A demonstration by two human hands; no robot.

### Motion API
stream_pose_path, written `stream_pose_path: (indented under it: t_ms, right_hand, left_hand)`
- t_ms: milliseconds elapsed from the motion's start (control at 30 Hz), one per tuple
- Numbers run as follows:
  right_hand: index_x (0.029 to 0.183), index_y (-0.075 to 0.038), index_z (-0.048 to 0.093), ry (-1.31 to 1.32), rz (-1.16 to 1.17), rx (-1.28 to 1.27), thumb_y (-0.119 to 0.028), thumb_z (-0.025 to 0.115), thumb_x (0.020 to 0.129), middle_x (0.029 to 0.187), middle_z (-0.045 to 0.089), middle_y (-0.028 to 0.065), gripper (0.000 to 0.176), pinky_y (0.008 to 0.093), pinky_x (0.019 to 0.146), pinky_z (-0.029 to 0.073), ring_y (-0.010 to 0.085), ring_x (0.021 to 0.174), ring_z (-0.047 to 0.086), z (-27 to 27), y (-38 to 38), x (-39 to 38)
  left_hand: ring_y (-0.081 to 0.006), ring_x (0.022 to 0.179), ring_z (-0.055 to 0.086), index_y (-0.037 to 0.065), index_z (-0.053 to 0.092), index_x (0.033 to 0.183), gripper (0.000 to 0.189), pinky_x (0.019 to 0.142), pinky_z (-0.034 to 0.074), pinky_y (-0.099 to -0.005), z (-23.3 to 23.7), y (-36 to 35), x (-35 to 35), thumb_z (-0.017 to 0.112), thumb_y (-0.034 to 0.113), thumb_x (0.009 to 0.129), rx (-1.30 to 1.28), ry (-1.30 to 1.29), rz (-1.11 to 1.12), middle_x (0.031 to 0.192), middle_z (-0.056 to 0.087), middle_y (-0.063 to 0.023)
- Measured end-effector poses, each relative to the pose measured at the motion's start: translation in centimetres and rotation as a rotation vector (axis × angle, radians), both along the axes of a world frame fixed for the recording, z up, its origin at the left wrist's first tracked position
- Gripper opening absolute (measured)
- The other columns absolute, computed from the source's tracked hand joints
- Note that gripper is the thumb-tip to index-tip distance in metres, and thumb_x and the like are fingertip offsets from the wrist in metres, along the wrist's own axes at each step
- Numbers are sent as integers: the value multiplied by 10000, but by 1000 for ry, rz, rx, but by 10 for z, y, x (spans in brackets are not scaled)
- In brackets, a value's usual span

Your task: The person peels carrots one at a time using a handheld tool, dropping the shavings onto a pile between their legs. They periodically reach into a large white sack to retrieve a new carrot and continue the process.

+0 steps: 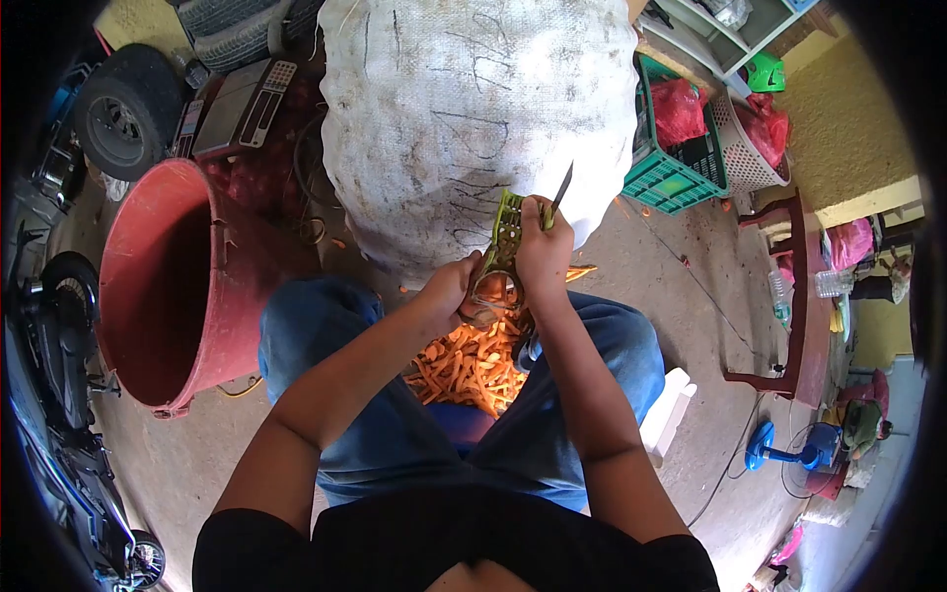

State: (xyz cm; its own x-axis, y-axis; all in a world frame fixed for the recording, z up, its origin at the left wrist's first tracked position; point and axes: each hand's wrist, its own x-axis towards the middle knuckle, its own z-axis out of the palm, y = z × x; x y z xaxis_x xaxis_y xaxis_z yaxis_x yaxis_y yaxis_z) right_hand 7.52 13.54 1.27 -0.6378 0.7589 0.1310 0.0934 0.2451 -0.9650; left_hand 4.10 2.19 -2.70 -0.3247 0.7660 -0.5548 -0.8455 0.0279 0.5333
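My left hand (452, 291) is closed at the lower end of a green perforated tool (508, 225), near a rounded brownish loop; its exact kind I cannot make out. Around the other side of that tool my right hand (544, 259) is closed. A knife (563, 187) with a dark narrow blade also sticks up from the right hand, its tip pointing away from me. Below both hands, between my knees, lies a heap of orange carrot-like pieces (473, 365), with something blue at its near edge. My fingertips are partly hidden.
A bulging white woven sack (473, 118) stands ahead. At left are a large red tub (212, 296), a scale (242, 109), a tyre (126, 113) and a motorbike (69, 345). At right are a green crate (676, 173), a white basket (745, 138) and a blue fan (789, 449).
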Motion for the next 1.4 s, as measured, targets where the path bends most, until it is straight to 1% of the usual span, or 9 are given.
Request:
stream_pose_path:
  t_ms: [267, 333, 400, 467, 633, 733, 967, 1167, 1400]
  right_hand:
    - [805, 46, 543, -50, 26, 0, -156, 467, 823, 621, 535, 51, 216, 243, 519, 381, 88, 562, 458, -4, -4, -1]
    - [814, 57, 530, -61, 17, 61, -156, 470, 807, 640, 555, 180, 221, 316, 552, 413, 255, 578, 552, -5, -5, -1]
    - [817, 56, 533, -104, -6, 143, -158, 469, 807, 645, 555, 188, 223, 323, 553, 416, 266, 580, 553, -6, -7, -1]
    - [819, 54, 536, -143, -29, 233, -161, 469, 807, 651, 555, 195, 226, 330, 554, 419, 276, 581, 554, -5, 2, -3]
    - [820, 47, 552, -160, -463, 315, -165, 476, 805, 641, 560, 185, 226, 340, 533, 415, 266, 549, 544, -14, 77, 1]
    - [808, 47, 548, -10, -360, 190, -180, 468, 819, 612, 552, 137, 241, 299, 530, 405, 179, 544, 513, 7, 56, 7]
    - [842, 40, 523, -57, 2, 85, -175, 461, 824, 600, 520, 163, 224, 305, 542, 400, 199, 542, 501, 13, -13, 9]
    - [842, 43, 521, 21, 10, 47, -157, 462, 823, 597, 525, 163, 209, 308, 524, 397, 200, 522, 496, 4, -12, 6]
    - [851, 44, 518, 32, -14, 24, -157, 461, 824, 614, 536, 173, 211, 304, 555, 412, 215, 575, 543, 9, -15, 10]
  left_hand:
    - [-162, 676, 579, 47, 459, 989, 321, 552, 493, -280, -5, -8, -8, 262, 273, 873, 196, -35, -136, 806, 567, -74]
    - [-159, 672, 578, 52, 461, 987, 315, 544, 491, -276, -1, -3, -3, 266, 271, 872, 107, -30, -63, 804, 566, -74]
    - [-156, 668, 577, 56, 464, 984, 308, 535, 488, -271, 1, -5, -2, 271, 268, 871, 15, -26, 9, 803, 565, -73]
    - [-154, 707, 572, 51, 460, 998, 304, 577, 485, -276, 6, -10, -2, 281, 263, 874, -21, 86, -175, 825, 560, -75]
    - [-153, 753, 559, 31, 438, 1043, 320, 646, 474, -287, 24, -10, 15, 295, 268, 882, -129, 284, -222, 868, 543, -76]
    - [-157, 743, 559, 34, 428, 1066, 361, 641, 483, -306, 26, -9, 3, 286, 311, 882, -132, 110, -111, 885, 534, -78]
    - [-171, 757, 568, 59, 445, 1050, 362, 609, 499, -335, 23, -10, -3, 295, 336, 872, -23, -13, -105, 866, 557, -80]
    - [-185, 802, 569, 78, 452, 1055, 353, 649, 494, -371, 6, -11, -6, 323, 342, 860, 124, -91, -174, 929, 557, -82]
    - [-206, 753, 578, 88, 445, 1069, 396, 562, 492, -365, 7, -13, -3, 307, 392, 856, 187, -110, -186, 905, 566, -80]
